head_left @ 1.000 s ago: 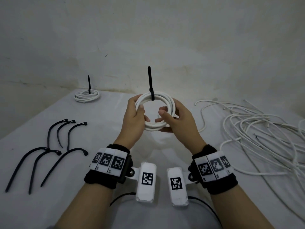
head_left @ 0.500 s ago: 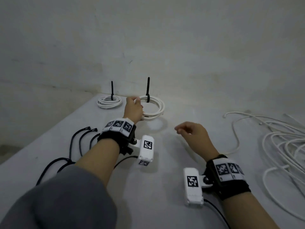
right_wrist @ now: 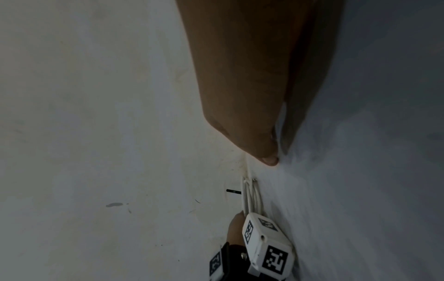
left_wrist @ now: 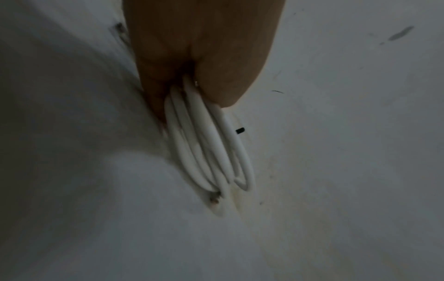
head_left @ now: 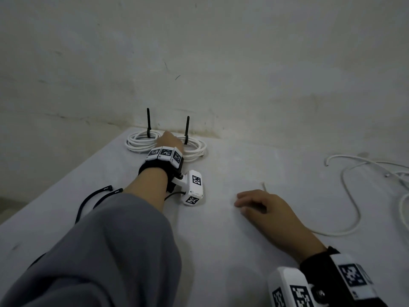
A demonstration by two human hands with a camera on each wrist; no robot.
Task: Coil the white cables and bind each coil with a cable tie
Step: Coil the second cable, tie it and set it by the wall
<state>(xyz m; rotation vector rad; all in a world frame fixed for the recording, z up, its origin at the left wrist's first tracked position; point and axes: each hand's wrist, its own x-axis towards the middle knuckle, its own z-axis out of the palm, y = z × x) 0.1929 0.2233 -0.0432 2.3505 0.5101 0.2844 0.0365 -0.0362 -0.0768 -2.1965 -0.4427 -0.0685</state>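
Two bound white cable coils lie at the table's far edge by the wall. The left coil (head_left: 138,141) and the right coil (head_left: 195,148) each carry a black cable tie standing upright, the left tie (head_left: 148,122) and the right tie (head_left: 187,129). My left hand (head_left: 169,141) reaches between them and grips the right coil (left_wrist: 206,144) between thumb and fingers, low on the table. My right hand (head_left: 263,204) rests on the table nearer to me, fingers loosely curled and holding nothing; its thumb (right_wrist: 261,148) touches the cloth.
Loose white cables (head_left: 354,196) sprawl over the right side of the white table (head_left: 221,240). Spare black cable ties (head_left: 97,196) lie at the left, partly hidden by my grey sleeve (head_left: 106,251). A plain wall stands right behind the coils.
My left hand carried the newly tied coil away to the far edge beside the first coil. The right hand let go of it and dropped onto the table.
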